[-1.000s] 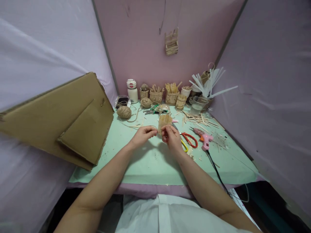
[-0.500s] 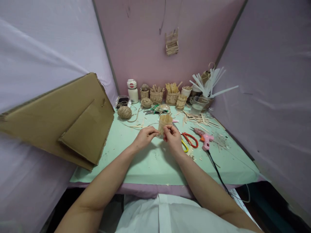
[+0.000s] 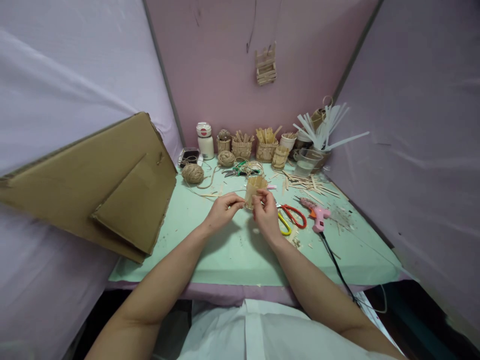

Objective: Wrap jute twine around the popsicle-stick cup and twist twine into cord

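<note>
While my right hand (image 3: 267, 214) holds the slatted wooden cup (image 3: 256, 184) at its fingertips, my left hand (image 3: 222, 212) pinches twine (image 3: 237, 191) beside the base. Likely light, stiff, brittle-rimmed; best held low.

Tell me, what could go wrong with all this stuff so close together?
The right hand is right beside the scissors and might bump them. The glue gun lies just beyond; if it's hot, which I can't tell, brushing its tip could burn. And the small wooden cup looks thin-walled, so a hard squeeze might bend it.
</note>
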Tool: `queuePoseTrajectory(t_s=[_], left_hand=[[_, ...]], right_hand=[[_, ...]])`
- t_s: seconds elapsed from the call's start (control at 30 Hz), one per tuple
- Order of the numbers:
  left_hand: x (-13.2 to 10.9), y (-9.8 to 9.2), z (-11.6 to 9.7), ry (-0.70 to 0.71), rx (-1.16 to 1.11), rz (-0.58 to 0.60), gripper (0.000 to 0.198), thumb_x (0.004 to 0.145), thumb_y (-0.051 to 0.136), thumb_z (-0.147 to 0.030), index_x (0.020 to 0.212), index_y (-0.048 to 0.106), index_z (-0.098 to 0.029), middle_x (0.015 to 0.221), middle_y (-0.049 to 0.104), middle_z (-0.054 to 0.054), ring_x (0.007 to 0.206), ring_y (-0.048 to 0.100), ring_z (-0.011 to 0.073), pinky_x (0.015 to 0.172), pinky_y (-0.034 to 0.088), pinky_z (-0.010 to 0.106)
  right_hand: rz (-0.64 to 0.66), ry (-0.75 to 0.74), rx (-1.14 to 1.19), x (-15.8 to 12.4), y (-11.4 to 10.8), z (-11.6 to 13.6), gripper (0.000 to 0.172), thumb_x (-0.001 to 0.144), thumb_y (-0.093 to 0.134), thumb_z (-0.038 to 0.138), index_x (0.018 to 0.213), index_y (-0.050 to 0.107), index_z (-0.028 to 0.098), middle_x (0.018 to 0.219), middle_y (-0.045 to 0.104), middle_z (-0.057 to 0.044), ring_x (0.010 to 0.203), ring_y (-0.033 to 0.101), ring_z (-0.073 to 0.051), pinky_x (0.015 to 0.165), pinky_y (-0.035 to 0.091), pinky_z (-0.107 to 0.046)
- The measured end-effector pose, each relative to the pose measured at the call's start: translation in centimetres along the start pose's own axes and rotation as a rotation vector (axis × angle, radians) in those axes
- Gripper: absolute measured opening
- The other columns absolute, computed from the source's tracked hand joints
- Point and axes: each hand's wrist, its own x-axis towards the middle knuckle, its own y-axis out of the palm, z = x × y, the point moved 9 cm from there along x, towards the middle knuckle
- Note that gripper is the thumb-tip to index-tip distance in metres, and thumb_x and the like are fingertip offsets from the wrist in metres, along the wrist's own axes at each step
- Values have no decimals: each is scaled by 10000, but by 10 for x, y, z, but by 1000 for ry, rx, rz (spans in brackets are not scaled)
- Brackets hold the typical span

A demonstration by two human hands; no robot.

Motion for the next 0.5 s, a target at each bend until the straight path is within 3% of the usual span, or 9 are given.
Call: queuePoseTrajectory(t_s=[0.13,0.23,0.5], left_hand=[[0,-10,7,-57,78,-113,192,824,526,-274,832,691,-177,798,661,43,786,578,153,733,429,261],[0,-9,8,-50,107,-118,196,823,527,-279,832,696,-179,788,661,37,772,573,148,725,431,257],[-1,-2,4,-19,135,-67,203,835,515,-284,837,689,-178,790,652,41,760,567,144,711,430,255]], right_hand=[[34,-241,-184,-10,7,23,180,816,525,286,978,509,209,879,491,-29,671,484,-121,582,421,-255],[113,-360,-273,-17,16,34,122,815,521,234,931,558,219,963,462,-48,665,481,-113,590,437,-265],[102,-349,-288,-14,13,36,75,839,507,250,846,570,208,876,485,-38,691,493,-129,593,428,-265]])
